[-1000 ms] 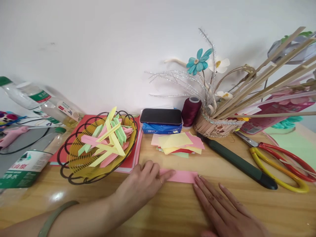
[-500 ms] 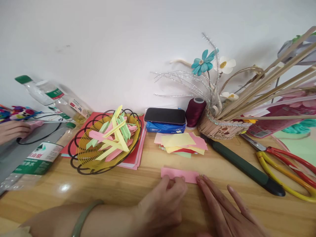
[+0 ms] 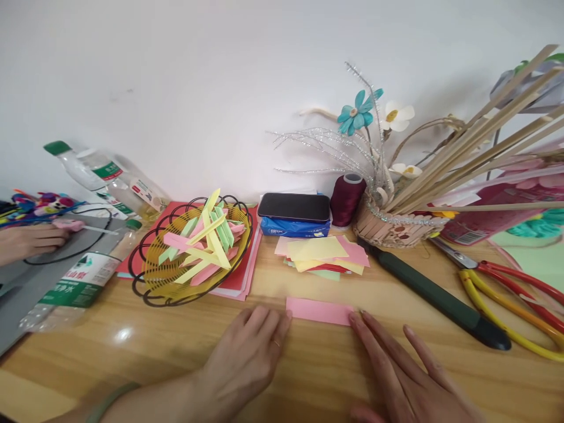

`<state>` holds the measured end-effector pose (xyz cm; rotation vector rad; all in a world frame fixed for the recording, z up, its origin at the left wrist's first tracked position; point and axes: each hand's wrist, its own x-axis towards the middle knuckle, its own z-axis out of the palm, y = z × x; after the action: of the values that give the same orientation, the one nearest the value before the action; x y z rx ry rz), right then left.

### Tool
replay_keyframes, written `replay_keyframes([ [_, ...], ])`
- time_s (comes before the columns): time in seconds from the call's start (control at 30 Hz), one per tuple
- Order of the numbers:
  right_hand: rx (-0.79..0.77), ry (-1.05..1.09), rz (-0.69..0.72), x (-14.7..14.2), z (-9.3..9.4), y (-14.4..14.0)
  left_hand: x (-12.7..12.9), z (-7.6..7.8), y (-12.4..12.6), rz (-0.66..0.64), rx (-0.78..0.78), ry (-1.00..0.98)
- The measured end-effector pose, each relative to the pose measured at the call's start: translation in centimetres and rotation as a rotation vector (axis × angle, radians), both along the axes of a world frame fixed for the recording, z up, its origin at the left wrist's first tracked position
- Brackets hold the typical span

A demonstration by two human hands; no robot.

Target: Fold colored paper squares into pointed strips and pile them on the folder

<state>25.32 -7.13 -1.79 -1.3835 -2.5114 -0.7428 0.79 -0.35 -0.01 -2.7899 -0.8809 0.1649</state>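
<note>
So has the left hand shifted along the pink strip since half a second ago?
Yes. The left hand has slid left, off the pink paper strip; its fingertips now sit at the strip's left end, while the right hand touches the right end.

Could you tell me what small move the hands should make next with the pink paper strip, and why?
Probably slide the left hand forward onto the near-left end of the pink paper strip. The strip lies flat on the wooden table; the right hand touches its right end with its fingertips, while the left hand's fingertips rest on the table just short of it, so only one end is steadied.
</note>
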Motion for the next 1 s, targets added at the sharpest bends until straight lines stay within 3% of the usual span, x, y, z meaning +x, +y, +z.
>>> replay_keyframes([
  [0.27, 0.034, 0.036, 0.002, -0.1, 0.1, -0.1, -0.6, -0.4, -0.1, -0.004, 0.036, -0.071],
  [0.4, 0.048, 0.049, 0.048, 0.1, 0.6, 0.2, 0.1, -0.1, 1.2, -0.058, 0.09, -0.321],
  [0.5, 0.02, 0.062, 0.053, 0.1, 0.9, 0.4, 1.4, 0.6, 2.4, -0.102, 0.047, -0.53],
  [0.63, -0.02, 0.187, 0.066, 0.1, 1.7, 0.8, 3.3, 1.2, 3.5, -0.064, -0.116, -0.413],
  [0.73, -0.085, 0.315, 0.038, 0.4, 2.4, 1.4, 3.9, 0.9, 3.9, -0.078, -0.152, -0.368],
  [0.87, -0.233, 0.447, -0.013, 1.1, 2.5, 2.6, 3.4, 0.3, 4.3, -0.164, -0.161, -0.428],
  [1.0, -0.343, 0.484, 0.041, 1.3, 2.0, 3.3, 3.2, 0.2, 4.6, -0.262, -0.12, -0.547],
])
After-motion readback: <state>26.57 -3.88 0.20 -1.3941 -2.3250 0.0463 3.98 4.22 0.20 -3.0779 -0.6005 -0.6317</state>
